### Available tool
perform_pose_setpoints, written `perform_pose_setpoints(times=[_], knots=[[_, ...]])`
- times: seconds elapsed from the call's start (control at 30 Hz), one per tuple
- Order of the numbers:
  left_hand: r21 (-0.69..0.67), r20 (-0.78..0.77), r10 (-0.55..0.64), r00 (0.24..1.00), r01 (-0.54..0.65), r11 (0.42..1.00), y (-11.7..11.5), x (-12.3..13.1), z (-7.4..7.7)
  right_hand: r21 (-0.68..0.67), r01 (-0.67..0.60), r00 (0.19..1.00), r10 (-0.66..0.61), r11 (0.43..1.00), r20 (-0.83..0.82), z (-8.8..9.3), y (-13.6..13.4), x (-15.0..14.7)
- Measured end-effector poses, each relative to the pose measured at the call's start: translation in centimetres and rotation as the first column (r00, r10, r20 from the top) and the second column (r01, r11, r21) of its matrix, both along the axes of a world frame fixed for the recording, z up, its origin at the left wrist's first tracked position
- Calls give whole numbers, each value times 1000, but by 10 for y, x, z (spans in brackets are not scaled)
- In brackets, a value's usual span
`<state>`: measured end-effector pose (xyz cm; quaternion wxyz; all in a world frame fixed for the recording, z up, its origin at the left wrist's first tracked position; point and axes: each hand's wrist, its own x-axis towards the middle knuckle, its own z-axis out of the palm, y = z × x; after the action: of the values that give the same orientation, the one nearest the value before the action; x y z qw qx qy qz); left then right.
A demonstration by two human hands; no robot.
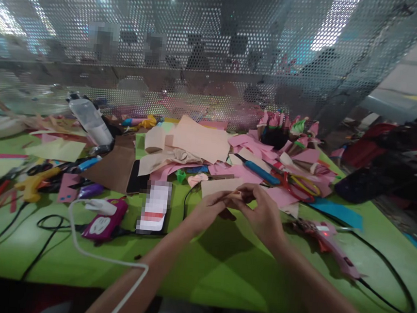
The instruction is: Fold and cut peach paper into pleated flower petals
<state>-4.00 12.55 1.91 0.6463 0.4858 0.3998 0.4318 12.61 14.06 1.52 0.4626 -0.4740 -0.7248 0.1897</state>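
left grip inward, beside right grip

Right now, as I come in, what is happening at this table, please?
A person's left hand and right hand meet above the green table, pinching a small pale piece of unclear shape. Behind them lies a heap of pink and peach paper. A phone lies on the left, and a pink corded tool with a red light lies on the right.
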Motion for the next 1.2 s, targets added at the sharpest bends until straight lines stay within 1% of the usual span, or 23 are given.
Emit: perform_pose_setpoints(times=[0.1,0.2,0.3,0.37,0.6,0.77,0.83,0.97,1.03,1.13,1.2], knots=[[-16,27,25,999,-24,1000,0,0,3,10,19,998,-19,1000,-53,0,1,0],[-55,88,64,994,-59,997,1,0,3,10,29,995,-28,1000,-99,0,2,1],[-93,156,86,984,-72,993,2,0,3,8,4,993,-3,1000,-121,1,4,3],[-104,177,79,981,-61,993,2,0,2,14,-11,991,13,1000,-135,1,5,4],[-112,170,27,985,-8,994,1,0,3,13,-13,987,15,1000,-159,0,6,3],[-104,179,28,983,-10,995,1,1,3,8,-21,985,22,1000,-169,0,6,3],[-96,182,37,983,-20,995,1,2,4,-18,-27,986,24,999,-163,1,5,3],[-83,176,71,982,-57,995,1,1,5,-115,-51,992,36,992,-122,3,4,3],[-76,159,81,984,-69,995,1,0,4,-154,-68,989,46,986,-143,3,4,3],[-49,76,86,993,-83,995,2,-1,4,-186,-77,979,39,980,-201,3,5,3],[2,-2,96,995,-96,995,3,-3,4,-202,-85,976,41,976,-214,2,6,2]])
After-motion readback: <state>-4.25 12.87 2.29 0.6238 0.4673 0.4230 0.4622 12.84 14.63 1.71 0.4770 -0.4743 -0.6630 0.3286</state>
